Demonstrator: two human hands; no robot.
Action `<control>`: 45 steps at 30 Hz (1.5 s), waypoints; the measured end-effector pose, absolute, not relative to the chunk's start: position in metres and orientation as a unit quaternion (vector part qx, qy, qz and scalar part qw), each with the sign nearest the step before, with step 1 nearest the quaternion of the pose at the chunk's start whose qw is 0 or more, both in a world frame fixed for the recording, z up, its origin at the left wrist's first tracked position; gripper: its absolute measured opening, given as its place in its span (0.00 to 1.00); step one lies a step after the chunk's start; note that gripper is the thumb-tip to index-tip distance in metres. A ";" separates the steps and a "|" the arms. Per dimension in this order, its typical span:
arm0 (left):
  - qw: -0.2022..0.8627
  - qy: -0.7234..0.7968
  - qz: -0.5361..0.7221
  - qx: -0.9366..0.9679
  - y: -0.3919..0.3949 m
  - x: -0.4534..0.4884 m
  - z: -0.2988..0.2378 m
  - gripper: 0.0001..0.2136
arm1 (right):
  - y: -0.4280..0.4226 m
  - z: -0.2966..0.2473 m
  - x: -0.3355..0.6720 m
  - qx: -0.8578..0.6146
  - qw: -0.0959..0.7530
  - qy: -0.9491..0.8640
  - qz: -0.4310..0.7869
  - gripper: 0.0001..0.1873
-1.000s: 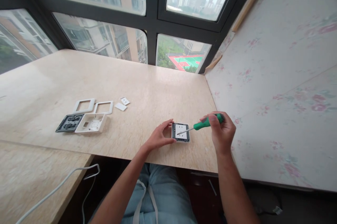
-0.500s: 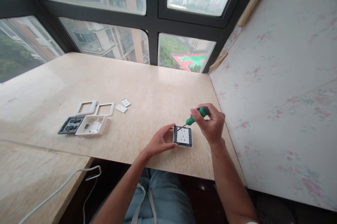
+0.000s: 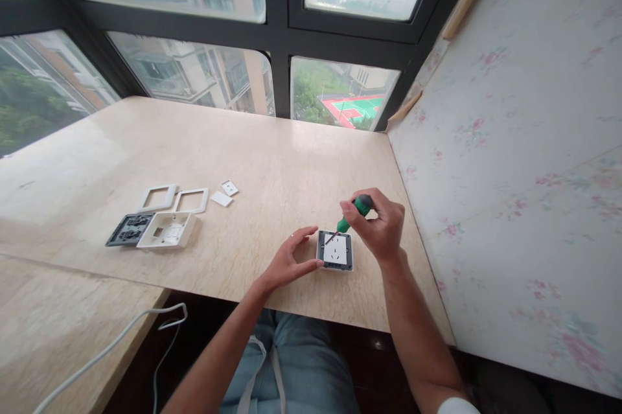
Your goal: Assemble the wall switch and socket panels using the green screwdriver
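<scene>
Your left hand (image 3: 290,263): thumb and fingers spread, socket (image 3: 339,253) at their tips. Your right hand (image 3: 383,227): fingers wrapped round screwdriver (image 3: 360,205), shaft slanting over socket.

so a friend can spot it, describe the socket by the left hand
On the beige ledge by the window, look near the flowered wall. At the left hand, under the green screwdriver, sits the square socket; unlike the dark plate and hollow white box, it shows a white slotted face.
</scene>
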State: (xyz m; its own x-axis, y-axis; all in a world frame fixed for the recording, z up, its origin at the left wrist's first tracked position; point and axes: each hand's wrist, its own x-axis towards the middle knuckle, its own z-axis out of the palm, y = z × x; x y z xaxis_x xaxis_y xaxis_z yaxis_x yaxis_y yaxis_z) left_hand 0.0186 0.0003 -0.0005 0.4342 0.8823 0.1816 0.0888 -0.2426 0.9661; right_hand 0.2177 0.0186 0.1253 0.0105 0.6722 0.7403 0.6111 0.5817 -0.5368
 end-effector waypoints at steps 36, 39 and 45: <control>0.465 0.340 0.404 0.711 -0.001 0.020 -0.002 0.28 | 0.022 0.123 0.204 -0.437 0.508 -0.742 0.017 0.14; 0.460 0.341 0.405 0.713 -0.001 0.020 -0.003 0.27 | 0.020 0.122 0.204 -0.435 0.503 -0.747 0.012 0.14; 0.457 0.340 0.407 0.713 -0.001 0.021 -0.004 0.27 | 0.019 0.122 0.203 -0.446 0.504 -0.739 -0.006 0.14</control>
